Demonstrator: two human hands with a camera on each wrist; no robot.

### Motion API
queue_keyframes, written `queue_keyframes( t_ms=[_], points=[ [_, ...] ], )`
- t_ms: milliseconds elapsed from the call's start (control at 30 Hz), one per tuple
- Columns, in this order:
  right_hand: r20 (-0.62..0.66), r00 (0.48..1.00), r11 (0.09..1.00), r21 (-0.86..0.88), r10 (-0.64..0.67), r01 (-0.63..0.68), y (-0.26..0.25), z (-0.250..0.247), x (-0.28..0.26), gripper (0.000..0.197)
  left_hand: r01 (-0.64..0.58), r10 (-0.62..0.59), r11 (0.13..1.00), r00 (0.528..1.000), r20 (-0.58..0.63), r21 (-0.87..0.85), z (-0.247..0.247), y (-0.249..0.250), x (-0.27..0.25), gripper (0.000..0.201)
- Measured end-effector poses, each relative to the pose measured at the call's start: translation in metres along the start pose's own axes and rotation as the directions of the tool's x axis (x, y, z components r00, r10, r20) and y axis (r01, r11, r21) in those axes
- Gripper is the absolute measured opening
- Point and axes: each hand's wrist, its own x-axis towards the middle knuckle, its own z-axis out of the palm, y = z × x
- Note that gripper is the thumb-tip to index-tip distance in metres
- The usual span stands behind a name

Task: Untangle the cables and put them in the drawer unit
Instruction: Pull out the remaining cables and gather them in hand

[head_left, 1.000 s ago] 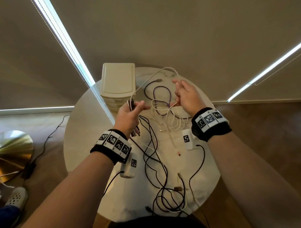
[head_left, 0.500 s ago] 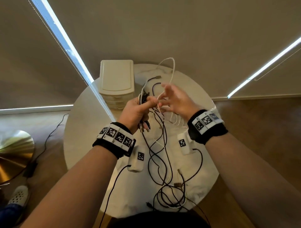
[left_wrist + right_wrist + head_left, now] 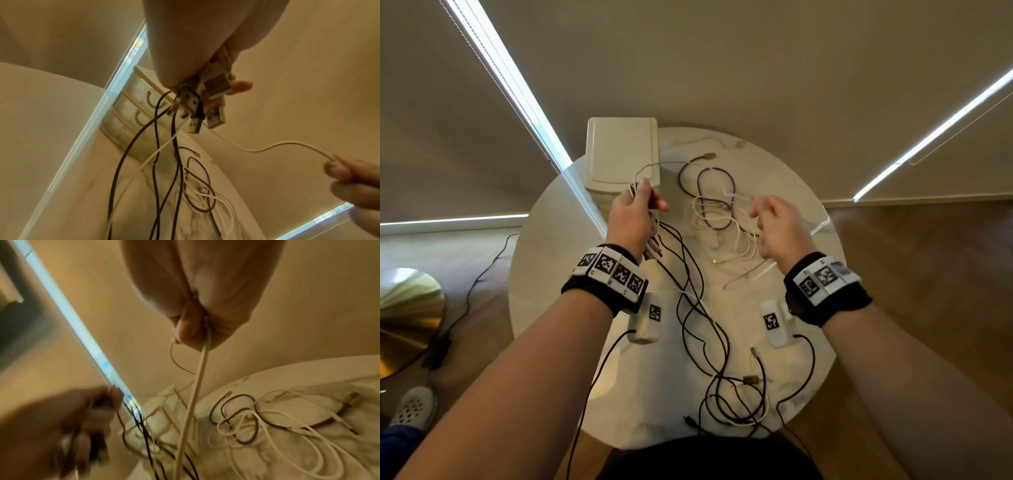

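Round marble table [image 3: 544, 274] is your workspace, with the cream drawer unit [image 3: 621, 154] at its far left edge and tangled cables [image 3: 722, 394] sprawled everywhere. Your left hand [image 3: 635, 219] grips a bunch of USB plugs [image 3: 203, 110]; your right hand [image 3: 779, 222] pinches a white cable [image 3: 193, 399].

One drawer unit [image 3: 621, 156], one round table [image 3: 544, 260], two hands, several cables (tangled, count unclear), two wrist cameras
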Motion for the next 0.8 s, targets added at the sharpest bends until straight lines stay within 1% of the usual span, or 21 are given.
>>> queue_keyframes(
  t_ms=[33, 67, 100, 133, 200, 267, 367, 433, 467, 500, 533, 567, 600, 633, 667, 733, 800],
  points=[
    [0.002, 0.996, 0.991, 0.096, 0.090, -0.090, -0.006, -0.004, 0.003, 0.037, -0.003, 0.004, 1.000, 1.000, -0.009, 0.007, -0.001, -0.003, 0.000, 0.035],
    [0.050, 0.984, 0.964, 0.196, 0.170, -0.177, -0.013, -0.009, 0.003, 0.036, -0.003, 0.003, 1.000, 1.000, -0.016, 0.012, 0.000, -0.004, 0.000, 0.034],
    [0.135, 0.965, 0.929, 0.269, 0.227, -0.256, -0.022, -0.013, 0.001, 0.035, 0.001, -0.001, 1.000, 1.000, -0.021, 0.014, 0.000, -0.005, -0.001, 0.034],
    [0.229, 0.938, 0.899, 0.299, 0.259, -0.321, -0.030, -0.016, -0.004, 0.033, 0.009, -0.008, 1.000, 1.000, -0.024, 0.015, 0.001, -0.006, -0.001, 0.034],
    [0.382, 0.882, 0.874, 0.284, 0.275, -0.395, -0.043, -0.021, -0.016, 0.030, 0.020, -0.019, 0.999, 0.999, -0.027, 0.032, 0.001, -0.009, 0.000, 0.034],
    [0.461, 0.843, 0.861, 0.271, 0.278, -0.431, -0.050, -0.025, -0.026, 0.025, 0.027, -0.025, 0.997, 0.999, -0.029, 0.072, 0.000, -0.013, 0.001, 0.034],
    [0.539, 0.790, 0.843, 0.244, 0.293, -0.480, -0.053, -0.027, -0.041, 0.021, 0.026, -0.021, 0.993, 0.999, -0.041, 0.118, 0.000, -0.018, 0.002, 0.034],
    [0.566, 0.754, 0.847, 0.172, 0.334, -0.504, -0.038, -0.018, -0.054, 0.020, 0.026, -0.023, 0.994, 0.999, -0.032, 0.106, 0.002, -0.017, 0.000, 0.032],
    [0.557, 0.744, 0.862, 0.094, 0.369, -0.498, -0.019, -0.008, -0.060, 0.020, 0.027, -0.026, 0.996, 0.999, -0.018, 0.083, 0.002, -0.015, -0.001, 0.032],
    [0.543, 0.735, 0.884, -0.029, 0.406, -0.467, 0.000, 0.002, -0.067, 0.020, 0.028, -0.028, 0.998, 1.000, 0.000, 0.053, 0.003, -0.012, -0.002, 0.031],
    [0.528, 0.726, 0.895, -0.198, 0.441, -0.400, 0.024, 0.013, -0.074, 0.020, 0.030, -0.030, 0.999, 0.999, 0.020, 0.015, 0.003, -0.007, -0.004, 0.032],
    [0.521, 0.716, 0.876, -0.386, 0.465, -0.289, 0.048, 0.023, -0.080, 0.019, 0.033, -0.032, 0.999, 0.999, 0.040, -0.025, 0.003, -0.002, -0.006, 0.034],
    [0.532, 0.698, 0.828, -0.538, 0.479, -0.159, 0.071, 0.031, -0.086, 0.018, 0.042, -0.038, 0.997, 0.998, 0.059, -0.063, 0.003, 0.004, -0.008, 0.037],
    [0.548, 0.676, 0.775, -0.630, 0.492, -0.053, 0.092, 0.038, -0.093, 0.019, 0.054, -0.048, 0.995, 0.996, 0.076, -0.087, 0.004, 0.008, -0.010, 0.044],
    [0.549, 0.673, 0.738, -0.675, 0.496, 0.007, 0.108, 0.043, -0.100, 0.022, 0.068, -0.059, 0.993, 0.994, 0.095, -0.097, 0.004, 0.013, -0.012, 0.051],
    [0.524, 0.696, 0.663, -0.743, 0.492, 0.090, 0.126, 0.050, -0.107, 0.027, 0.081, -0.069, 0.993, 0.989, 0.132, -0.083, 0.002, 0.018, -0.015, 0.057],
    [0.491, 0.727, 0.541, -0.818, 0.480, 0.195, 0.123, 0.053, -0.103, 0.029, 0.052, -0.054, 0.998, 0.983, 0.173, 0.017, -0.002, 0.020, -0.017, 0.049]
  ],
)
